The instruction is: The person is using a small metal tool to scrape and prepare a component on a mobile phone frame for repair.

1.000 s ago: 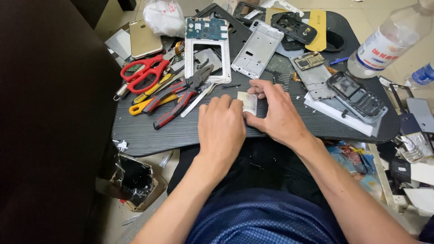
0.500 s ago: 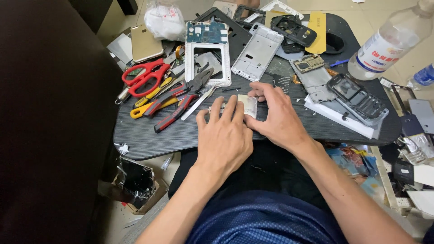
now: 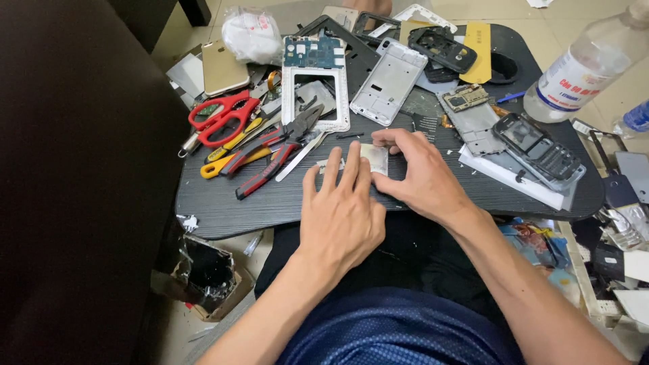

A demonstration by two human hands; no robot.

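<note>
Near the front edge of the dark wood-grain lap surface, I see both hands meet over a small flat silver metal plate; my left hand lies flat, its fingers spread open and pressing beside the plate's left edge; my right hand curls its fingers around the plate's far and right sides, gripping it against the surface; just left lie red-handled scissors, black pliers with red grips and a yellow-handled screwdriver; beyond the plate sits a white phone frame with a blue circuit board; far right, well apart, stands a clear plastic bottle.
</note>
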